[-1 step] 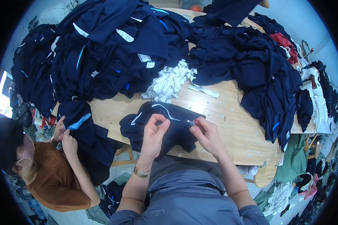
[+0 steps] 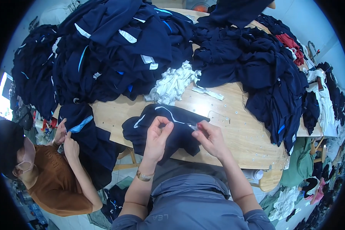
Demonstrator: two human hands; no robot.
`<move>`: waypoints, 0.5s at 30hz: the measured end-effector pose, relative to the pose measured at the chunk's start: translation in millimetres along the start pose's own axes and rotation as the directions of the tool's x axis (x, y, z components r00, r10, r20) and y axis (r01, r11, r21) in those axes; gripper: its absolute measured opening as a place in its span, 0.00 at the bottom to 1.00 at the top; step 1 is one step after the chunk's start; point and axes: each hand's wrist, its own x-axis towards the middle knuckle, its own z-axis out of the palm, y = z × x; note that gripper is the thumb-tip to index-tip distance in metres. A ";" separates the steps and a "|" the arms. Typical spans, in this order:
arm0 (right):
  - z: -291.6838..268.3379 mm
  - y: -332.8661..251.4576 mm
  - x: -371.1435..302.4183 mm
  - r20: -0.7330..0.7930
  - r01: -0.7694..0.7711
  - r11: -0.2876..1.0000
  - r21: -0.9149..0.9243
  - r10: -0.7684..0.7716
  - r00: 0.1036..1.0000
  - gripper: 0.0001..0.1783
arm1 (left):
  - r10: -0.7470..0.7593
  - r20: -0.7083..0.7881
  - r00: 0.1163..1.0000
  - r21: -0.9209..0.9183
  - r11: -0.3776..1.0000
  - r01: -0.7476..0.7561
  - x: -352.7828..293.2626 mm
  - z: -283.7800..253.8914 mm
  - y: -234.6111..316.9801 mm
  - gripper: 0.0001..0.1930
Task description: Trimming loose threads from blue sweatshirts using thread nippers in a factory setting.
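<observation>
A dark navy garment with white piping (image 2: 172, 142) lies at the table's near edge, in front of my body. Above its left part is my left hand (image 2: 158, 138), thumb and forefinger pinched together. Whatever sits in that pinch is too small to make out. My right hand (image 2: 211, 137) is closed around a small pointed tool (image 2: 193, 127) with a shiny tip, which is directed left over the garment. Its exact kind does not show. A bit of red is visible at those fingers.
Large piles of navy garments (image 2: 111, 50) (image 2: 253, 57) cover the far left and far right of the wooden table (image 2: 234, 142). White strips (image 2: 174, 82) lie heaped between them. At left, a person (image 2: 57, 180) handles another navy garment (image 2: 90, 142). A stool (image 2: 271, 180) stands at right.
My right hand and the small tool have shifted very slightly. My left hand and the garment look the same.
</observation>
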 end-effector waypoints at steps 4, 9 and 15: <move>-6.1 -4.6 5.1 0.182 0.097 0.976 -0.196 -0.061 0.981 0.20 | -0.029 0.001 1.000 -0.012 0.999 0.029 2.0 -2.1 0.5 0.04; -9.6 -5.7 9.3 0.236 0.201 0.936 -0.288 -0.134 0.963 0.21 | -0.008 0.020 1.000 0.081 0.997 0.006 2.4 -1.6 4.5 0.03; -13.9 -7.7 14.3 0.263 0.297 0.887 -0.353 -0.211 0.942 0.22 | -0.006 0.065 0.998 0.138 0.990 -0.003 2.4 -0.7 8.7 0.04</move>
